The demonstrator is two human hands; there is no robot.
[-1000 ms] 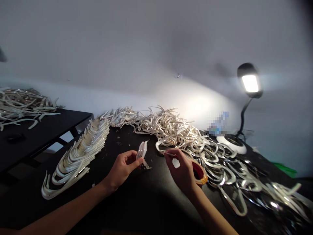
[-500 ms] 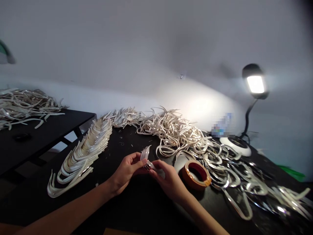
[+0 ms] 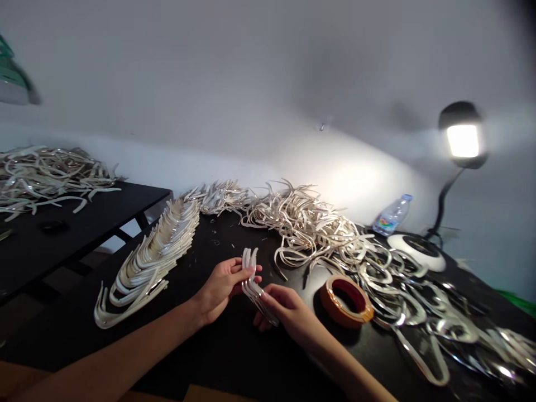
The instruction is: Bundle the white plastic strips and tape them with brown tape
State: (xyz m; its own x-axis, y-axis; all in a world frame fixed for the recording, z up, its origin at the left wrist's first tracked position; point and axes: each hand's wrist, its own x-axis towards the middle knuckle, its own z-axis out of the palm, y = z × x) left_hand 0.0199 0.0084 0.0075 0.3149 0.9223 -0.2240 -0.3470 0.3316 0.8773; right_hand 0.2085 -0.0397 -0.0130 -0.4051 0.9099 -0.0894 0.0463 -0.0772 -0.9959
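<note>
The left hand [image 3: 221, 290] and the right hand [image 3: 288, 312] are both holding a small bunch of bent white strips [image 3: 252, 285] with a shiny silver side, above a black table [image 3: 218, 357]. The left fingers are closed around the top part of the bunch, and the thumb presses on it. The right fingers pinch the lower part, so the bunch sits between the two hands and leans a little. To the left of the hands is a long, neat row of the same kind of strips [image 3: 151, 262], stacked one on the next like a fan. Behind the hands is a big, messy pile of strips [image 3: 301, 229]. To the right, a roll of orange tape [image 3: 347, 301] lies flat beside a heap of silver loops [image 3: 402, 304]. Farther back stand a plastic water bottle [image 3: 392, 215] and a bright lamp [image 3: 463, 139] with a round white base [image 3: 416, 251]. Another black table [image 3: 84, 206] on the left holds more strips [image 3: 50, 178].
</note>
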